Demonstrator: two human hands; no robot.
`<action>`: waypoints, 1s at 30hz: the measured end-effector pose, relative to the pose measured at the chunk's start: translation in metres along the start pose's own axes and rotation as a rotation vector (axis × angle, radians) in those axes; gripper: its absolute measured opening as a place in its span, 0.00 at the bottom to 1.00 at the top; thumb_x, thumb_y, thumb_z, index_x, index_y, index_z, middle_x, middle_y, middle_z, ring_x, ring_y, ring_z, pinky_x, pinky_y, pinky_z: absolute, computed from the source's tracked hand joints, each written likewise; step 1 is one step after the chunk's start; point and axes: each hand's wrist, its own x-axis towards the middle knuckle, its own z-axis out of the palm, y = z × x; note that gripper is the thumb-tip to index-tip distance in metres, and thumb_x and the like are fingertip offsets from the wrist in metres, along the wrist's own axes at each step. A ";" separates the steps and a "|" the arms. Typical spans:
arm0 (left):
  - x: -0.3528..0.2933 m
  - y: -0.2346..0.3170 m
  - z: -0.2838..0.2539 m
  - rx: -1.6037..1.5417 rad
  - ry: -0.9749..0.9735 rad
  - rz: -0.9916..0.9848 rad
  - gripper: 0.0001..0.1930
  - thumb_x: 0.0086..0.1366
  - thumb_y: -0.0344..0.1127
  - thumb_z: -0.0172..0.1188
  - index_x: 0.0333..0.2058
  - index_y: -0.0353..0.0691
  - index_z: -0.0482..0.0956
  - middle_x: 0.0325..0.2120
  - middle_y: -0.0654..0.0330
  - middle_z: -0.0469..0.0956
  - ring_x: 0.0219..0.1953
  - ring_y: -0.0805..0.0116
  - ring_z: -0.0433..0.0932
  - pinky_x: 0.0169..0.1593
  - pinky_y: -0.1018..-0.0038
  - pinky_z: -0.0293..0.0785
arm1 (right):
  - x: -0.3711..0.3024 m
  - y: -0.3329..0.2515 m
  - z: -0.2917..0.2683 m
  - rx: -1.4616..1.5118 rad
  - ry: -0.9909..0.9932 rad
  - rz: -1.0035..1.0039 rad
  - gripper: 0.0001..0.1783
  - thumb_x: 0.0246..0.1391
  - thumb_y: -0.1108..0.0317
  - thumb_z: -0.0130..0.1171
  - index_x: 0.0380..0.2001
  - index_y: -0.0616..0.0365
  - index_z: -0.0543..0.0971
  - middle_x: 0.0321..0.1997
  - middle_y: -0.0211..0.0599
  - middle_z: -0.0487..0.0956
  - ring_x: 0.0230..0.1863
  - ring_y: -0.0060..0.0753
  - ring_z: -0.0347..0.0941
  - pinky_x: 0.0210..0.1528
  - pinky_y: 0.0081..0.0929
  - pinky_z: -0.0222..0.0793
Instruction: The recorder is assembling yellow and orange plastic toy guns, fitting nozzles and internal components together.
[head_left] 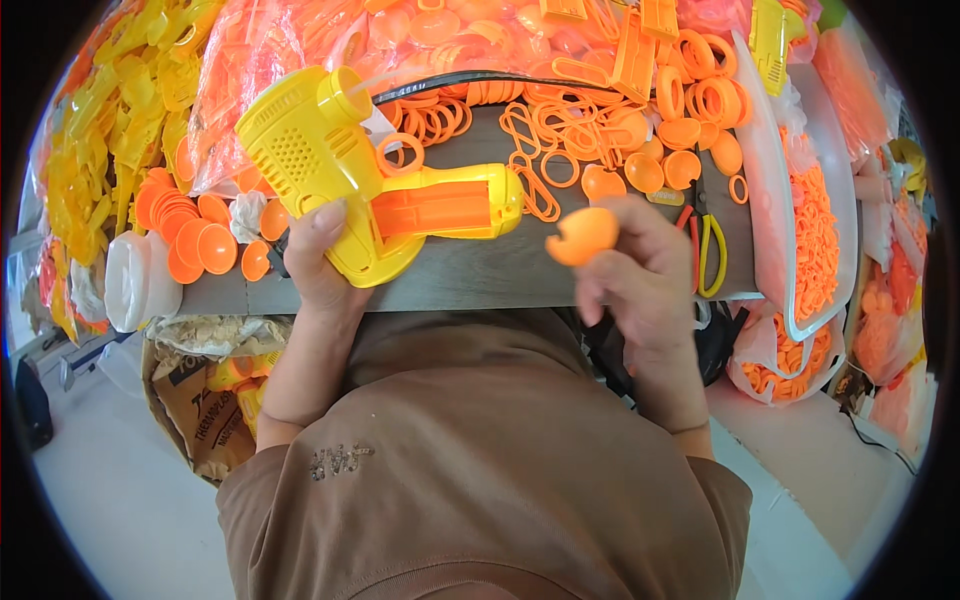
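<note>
My left hand (pixel 322 260) grips a yellow plastic toy housing (pixel 305 155) near its rounded base, with the thumb on its face. The housing has a perforated side, a round collar at the top and a handle pointing right. Inside the handle, an open recess shows an orange lining (pixel 435 208). Just right of the handle's end, my right hand (pixel 640 275) pinches an orange dome-shaped piece (pixel 583 237) with a notch in its edge. The piece is apart from the housing. An orange ring (pixel 400 155) appears beside the housing's collar.
Orange cups (pixel 215 248) lie at the left and orange loop-shaped parts (pixel 540 135) behind. Scissors with yellow-and-red handles (pixel 712 255) lie right of my right hand, next to a clear bin (pixel 790 300) of orange pieces. Yellow parts (pixel 100 150) pile up far left.
</note>
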 end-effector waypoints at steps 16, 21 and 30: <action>-0.009 0.019 0.001 0.132 -0.006 -0.037 0.41 0.47 0.47 0.57 0.59 0.34 0.55 0.52 0.48 0.64 0.50 0.58 0.70 0.49 0.62 0.74 | 0.020 0.017 0.028 -0.477 -0.216 -0.275 0.26 0.57 0.58 0.55 0.48 0.72 0.71 0.35 0.38 0.76 0.35 0.25 0.74 0.34 0.19 0.70; -0.018 0.026 -0.009 0.054 -0.082 -0.198 0.42 0.45 0.47 0.59 0.58 0.34 0.56 0.52 0.48 0.64 0.48 0.58 0.72 0.48 0.62 0.74 | 0.015 0.001 0.024 -0.749 -0.376 -0.371 0.27 0.55 0.55 0.56 0.48 0.70 0.71 0.36 0.39 0.76 0.37 0.26 0.73 0.39 0.21 0.67; -0.022 0.029 -0.017 0.092 -0.039 -0.294 0.44 0.39 0.44 0.71 0.54 0.31 0.62 0.46 0.52 0.71 0.46 0.62 0.73 0.49 0.68 0.70 | 0.008 0.022 0.027 -0.035 -0.306 0.117 0.26 0.60 0.69 0.49 0.58 0.70 0.58 0.46 0.48 0.74 0.40 0.39 0.77 0.43 0.31 0.76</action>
